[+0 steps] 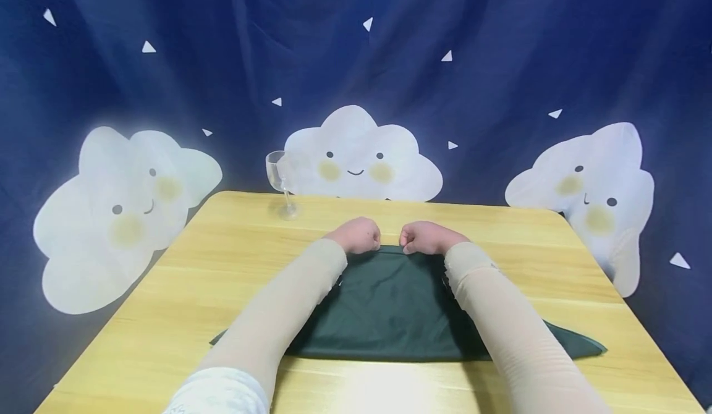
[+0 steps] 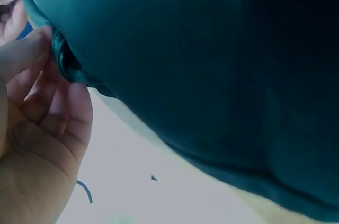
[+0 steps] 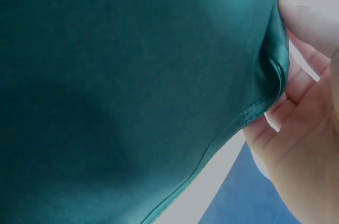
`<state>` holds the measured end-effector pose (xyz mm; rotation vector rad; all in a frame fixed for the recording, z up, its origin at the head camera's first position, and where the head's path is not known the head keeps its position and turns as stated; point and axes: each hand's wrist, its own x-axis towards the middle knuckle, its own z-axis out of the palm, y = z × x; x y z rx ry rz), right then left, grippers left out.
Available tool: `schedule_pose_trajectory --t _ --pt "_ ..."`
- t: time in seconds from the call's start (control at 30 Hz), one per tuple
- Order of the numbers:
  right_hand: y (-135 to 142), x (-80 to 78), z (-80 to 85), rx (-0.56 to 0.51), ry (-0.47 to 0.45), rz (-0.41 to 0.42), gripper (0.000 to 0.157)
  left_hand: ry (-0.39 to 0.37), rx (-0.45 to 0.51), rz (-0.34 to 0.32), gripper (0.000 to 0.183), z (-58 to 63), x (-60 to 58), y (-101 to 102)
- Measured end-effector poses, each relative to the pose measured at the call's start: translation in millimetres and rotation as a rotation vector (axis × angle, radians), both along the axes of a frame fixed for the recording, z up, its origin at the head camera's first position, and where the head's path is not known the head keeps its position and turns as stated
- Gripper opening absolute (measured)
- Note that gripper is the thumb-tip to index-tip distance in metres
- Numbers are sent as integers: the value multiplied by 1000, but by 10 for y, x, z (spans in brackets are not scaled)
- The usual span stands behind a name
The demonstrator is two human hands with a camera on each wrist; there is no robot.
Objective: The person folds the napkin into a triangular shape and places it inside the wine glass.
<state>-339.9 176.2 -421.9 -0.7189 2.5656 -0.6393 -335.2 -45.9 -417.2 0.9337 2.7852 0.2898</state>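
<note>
A dark green cloth napkin (image 1: 389,309) lies on the table, with pointed corners reaching out to the left and right near the front. At its far edge my left hand (image 1: 358,236) pinches the fabric between thumb and fingers. A short gap away, my right hand (image 1: 429,238) pinches the same edge. In the left wrist view, the cloth (image 2: 185,65) bunches into a small fold at the fingers of the left hand (image 2: 47,139). The right wrist view shows the hemmed edge of the cloth (image 3: 122,86) curling inside the right hand (image 3: 307,123). My forearms cover parts of the napkin's sides.
A clear stemmed wine glass (image 1: 277,170) stands upright near the far left edge of the wooden table (image 1: 183,278). Behind the table hangs a blue curtain (image 1: 478,92) printed with smiling clouds and small white triangles.
</note>
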Motion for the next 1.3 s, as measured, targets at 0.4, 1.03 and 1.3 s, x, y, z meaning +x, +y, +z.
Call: schedule_pose_trajectory --t 0.4,1.03,1.3 --pt "-43 0 16 27 47 37 12 -10 45 36 18 -40 -10 23" --pt "28 -30 -38 -52 269 231 26 101 -10 -198 22 -51 -46 -39" --pt "32 -31 -13 -15 348 276 22 92 -39 -218 26 -10 11 -53"
